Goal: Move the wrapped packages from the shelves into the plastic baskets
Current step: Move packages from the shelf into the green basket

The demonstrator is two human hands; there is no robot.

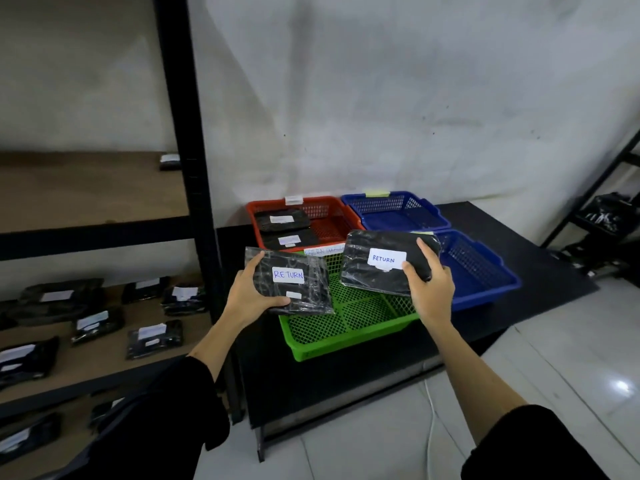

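Observation:
My left hand grips a black wrapped package with a white "RETURN" label, held over the left edge of the green basket. My right hand grips a second black package, also labelled "RETURN", above the green basket's far right part. The green basket shows no packages inside. Behind it, the red basket holds two black packages. Two blue baskets stand to the right and look bare inside.
All the baskets sit on a low black table. A black metal shelf unit stands at the left, with several wrapped packages on its lower boards and one on the upper board. Another dark rack stands far right. White tiled floor lies below.

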